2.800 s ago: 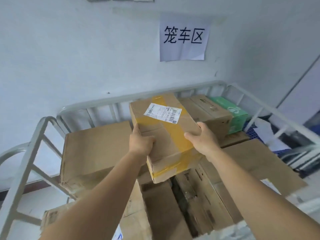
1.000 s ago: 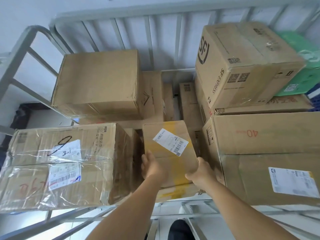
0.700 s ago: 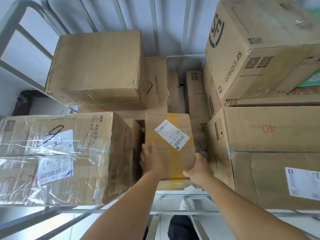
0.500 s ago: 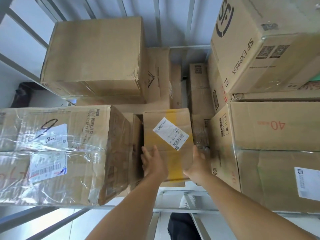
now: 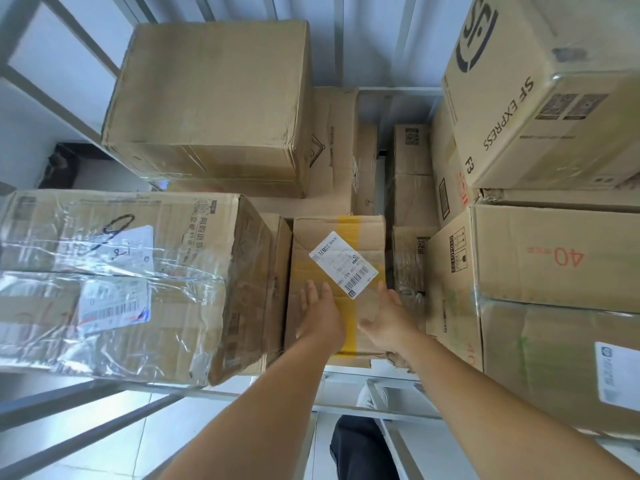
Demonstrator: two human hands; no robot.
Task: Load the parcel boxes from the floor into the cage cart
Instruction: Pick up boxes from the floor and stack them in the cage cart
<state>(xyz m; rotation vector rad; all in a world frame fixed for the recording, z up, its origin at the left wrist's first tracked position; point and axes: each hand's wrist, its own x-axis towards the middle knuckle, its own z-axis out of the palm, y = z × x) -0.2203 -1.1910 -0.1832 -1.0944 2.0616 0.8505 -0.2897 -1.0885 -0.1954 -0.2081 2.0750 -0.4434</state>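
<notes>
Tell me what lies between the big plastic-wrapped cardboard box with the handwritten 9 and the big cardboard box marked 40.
In the head view, the small cardboard box with yellow tape and a white label lies there, with both open hands over its near end and a dark narrow gap on its right.

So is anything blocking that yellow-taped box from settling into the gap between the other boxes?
Nothing visible does. The yellow-taped box already sits in the gap between the plastic-wrapped box and the box marked 40, with the left hand and right hand open above it.
</notes>
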